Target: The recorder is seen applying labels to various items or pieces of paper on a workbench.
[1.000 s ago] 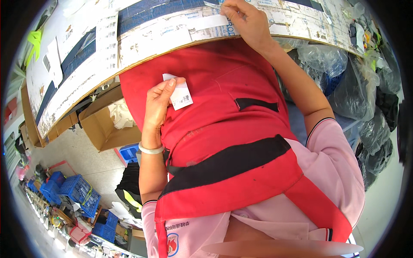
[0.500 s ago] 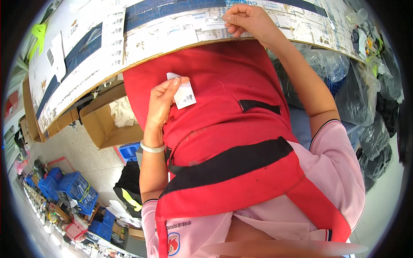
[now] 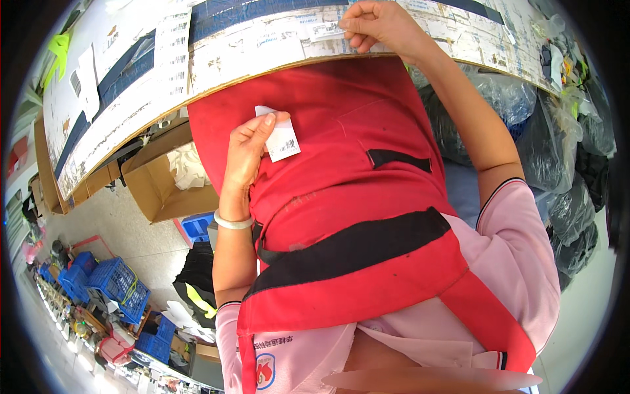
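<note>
My left hand [image 3: 249, 146] is closed in front of the red apron [image 3: 335, 157], pinching a small white barcode label [image 3: 283, 143] between thumb and fingers. The label's printed lower part hangs free and its top corner sticks up past the thumb. Over the worktable [image 3: 246, 62], my right hand [image 3: 384, 27] is closed, with thumb and forefinger pinched at the end of another white barcode label [image 3: 324, 30]. That label lies close against the table surface.
Long barcode strips [image 3: 172, 56] lie on the table's left side, near dark blue tape. Below its edge stands an open cardboard box [image 3: 147, 190] with pale material inside. Plastic bags [image 3: 535, 144] pile up at the right; blue crates [image 3: 121, 285] stand at the lower left.
My right hand has shifted slightly up and away over the table, and more of the label's barcode beside it shows. The label in my left hand has tilted slightly and risen a little.
</note>
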`<action>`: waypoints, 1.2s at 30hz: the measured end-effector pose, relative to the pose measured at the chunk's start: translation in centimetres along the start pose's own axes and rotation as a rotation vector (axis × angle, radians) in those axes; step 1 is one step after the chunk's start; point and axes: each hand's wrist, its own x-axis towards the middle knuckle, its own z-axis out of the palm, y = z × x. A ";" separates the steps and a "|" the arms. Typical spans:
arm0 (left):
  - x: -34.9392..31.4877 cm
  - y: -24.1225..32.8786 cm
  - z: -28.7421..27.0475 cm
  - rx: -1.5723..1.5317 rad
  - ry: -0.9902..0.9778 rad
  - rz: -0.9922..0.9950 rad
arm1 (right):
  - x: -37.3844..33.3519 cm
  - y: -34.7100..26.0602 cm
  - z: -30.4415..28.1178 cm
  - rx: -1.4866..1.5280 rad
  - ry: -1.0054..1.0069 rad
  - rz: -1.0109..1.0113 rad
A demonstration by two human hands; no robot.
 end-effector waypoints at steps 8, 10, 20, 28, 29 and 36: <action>-0.1 0.0 0.2 -0.013 0.017 0.018 | -0.1 -0.2 0.3 -0.010 0.014 0.011; 0.0 -0.1 0.0 -0.010 0.012 0.011 | 0.0 0.1 0.2 0.029 0.001 -0.001; -0.1 0.1 0.0 0.002 -0.005 0.004 | 0.1 -0.1 0.5 0.002 0.043 0.025; 0.0 0.0 -0.1 0.014 0.004 0.009 | 0.1 -0.1 0.5 -0.013 0.035 0.002; 0.0 -0.1 -0.1 0.014 0.008 0.011 | 0.1 -0.1 0.5 -0.013 0.035 0.002; 0.0 -0.3 -0.3 0.014 -0.004 0.028 | 0.1 -0.2 0.7 -0.024 0.044 0.004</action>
